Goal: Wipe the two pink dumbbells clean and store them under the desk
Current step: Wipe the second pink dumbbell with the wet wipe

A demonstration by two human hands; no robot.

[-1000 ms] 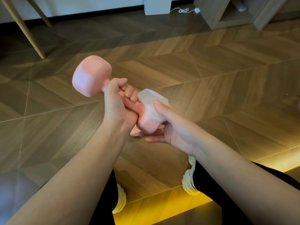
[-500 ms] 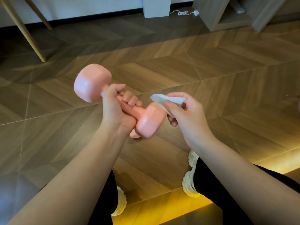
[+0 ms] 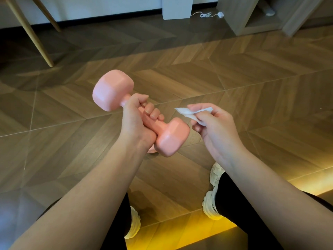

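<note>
A pink dumbbell [image 3: 113, 90] is held above the floor, tilted with one head up left and the other down right. My left hand [image 3: 137, 121] is wrapped around its handle. My right hand [image 3: 214, 127] pinches a folded white wipe [image 3: 189, 112] just to the right of the lower head, not touching it. A small sliver of pink [image 3: 152, 151] shows on the floor under the held dumbbell; I cannot tell whether it is the second dumbbell.
Wooden chevron floor [image 3: 234, 78] all around. Slanted wooden furniture legs [image 3: 34, 38] stand at the far left. A white post [image 3: 177, 7] and a white cable [image 3: 207, 14] lie at the back, a wooden shelf unit [image 3: 252, 20] at the back right. My white shoes [image 3: 212, 201] are below.
My right hand has lifted the wipe off the lower dumbbell head and pulled it away to the right. My left hand keeps its hold on the handle.
</note>
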